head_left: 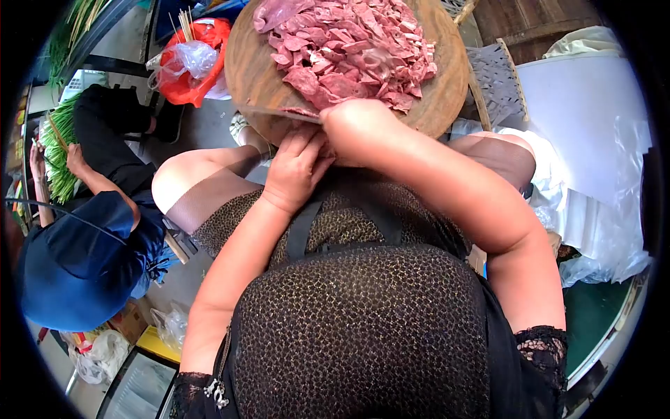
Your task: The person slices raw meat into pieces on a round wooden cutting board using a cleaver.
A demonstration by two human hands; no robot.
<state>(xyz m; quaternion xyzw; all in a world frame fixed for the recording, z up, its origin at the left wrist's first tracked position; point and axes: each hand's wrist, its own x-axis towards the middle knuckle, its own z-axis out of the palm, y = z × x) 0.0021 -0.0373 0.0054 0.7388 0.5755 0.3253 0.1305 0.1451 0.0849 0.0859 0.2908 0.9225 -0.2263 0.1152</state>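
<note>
Knife [276, 110] seems clamped in fingers of right hand [356, 126] at near rim of round board [244, 63]; handle hidden. Left hand [296, 167] is set at same rim, close by the blade, fingers bunched; can't tell if anything is gripped. Meat slices [356, 49] are heaped over board's middle and far side. Left fingertips could be nicked if blade slips; slices could be shed over rim if heap is nudged.

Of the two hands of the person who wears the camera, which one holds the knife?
The right hand: the knife sticks out leftward from its closed fist. The left hand, instead, is just below the blade in the picture.
</note>
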